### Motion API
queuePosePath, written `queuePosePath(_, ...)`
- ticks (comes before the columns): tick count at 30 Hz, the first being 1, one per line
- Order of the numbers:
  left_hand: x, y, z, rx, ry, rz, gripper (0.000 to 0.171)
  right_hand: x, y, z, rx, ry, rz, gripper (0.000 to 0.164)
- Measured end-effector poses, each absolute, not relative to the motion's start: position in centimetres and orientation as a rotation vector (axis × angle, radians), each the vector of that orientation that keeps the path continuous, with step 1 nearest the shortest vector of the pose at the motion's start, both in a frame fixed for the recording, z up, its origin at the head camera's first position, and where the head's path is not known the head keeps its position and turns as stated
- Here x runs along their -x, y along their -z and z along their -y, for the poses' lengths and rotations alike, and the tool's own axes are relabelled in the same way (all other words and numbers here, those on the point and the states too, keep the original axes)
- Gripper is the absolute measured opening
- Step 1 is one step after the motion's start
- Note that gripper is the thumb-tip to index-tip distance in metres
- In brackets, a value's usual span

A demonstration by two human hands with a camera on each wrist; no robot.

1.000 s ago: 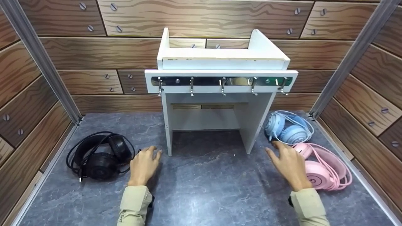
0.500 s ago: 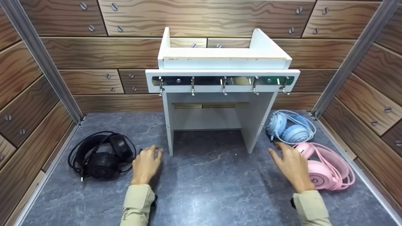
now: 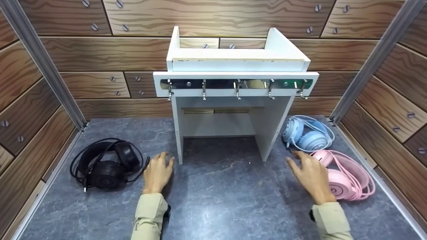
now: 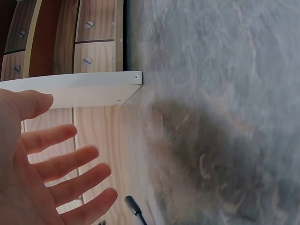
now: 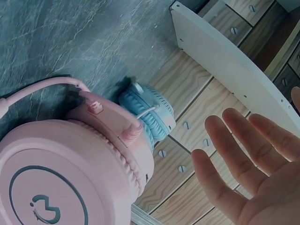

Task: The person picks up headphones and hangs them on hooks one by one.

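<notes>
My left hand [image 3: 157,173] is just right of the black headphones [image 3: 109,175], near their microphone tip [image 4: 133,205]; its fingers are spread apart in the left wrist view and hold nothing. On the other side, my right hand [image 3: 310,175] is beside the pink headphones [image 3: 340,185], with the blue headphones [image 3: 313,141] beyond its fingertips. Its palm [image 5: 272,201] holds nothing, and the fingers are loosely extended. Between and beyond both hands stands a white rack [image 3: 233,55], with a metal strip of several hooks [image 3: 237,88] across its front.
Dark grey marbled tabletop [image 3: 213,200] lies under everything. Wood-patterned panels [image 3: 213,16] close in the back and both sides, joined by metal corner posts [image 3: 50,66]. The rack's side panels [image 3: 272,133] reach down to the tabletop.
My left hand has shifted slightly right, away from the black headphones. The right hand hardly moves. The headphones and rack keep their places; the whole view shifts a little.
</notes>
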State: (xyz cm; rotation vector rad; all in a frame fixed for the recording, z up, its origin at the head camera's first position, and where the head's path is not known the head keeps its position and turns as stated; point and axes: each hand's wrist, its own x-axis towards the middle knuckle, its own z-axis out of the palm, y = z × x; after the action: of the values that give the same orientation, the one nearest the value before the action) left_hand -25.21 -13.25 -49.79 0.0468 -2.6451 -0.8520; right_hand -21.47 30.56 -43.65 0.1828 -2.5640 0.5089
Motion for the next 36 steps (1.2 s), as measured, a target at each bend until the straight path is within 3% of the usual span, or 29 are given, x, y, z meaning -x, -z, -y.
queuePosePath(36, 25.63, 50.71, 12.77, -0.039, 0.981, 2.716, 0.033, 21.70, 44.27, -30.52, -0.217, -0.455, 2.545, 0.025)
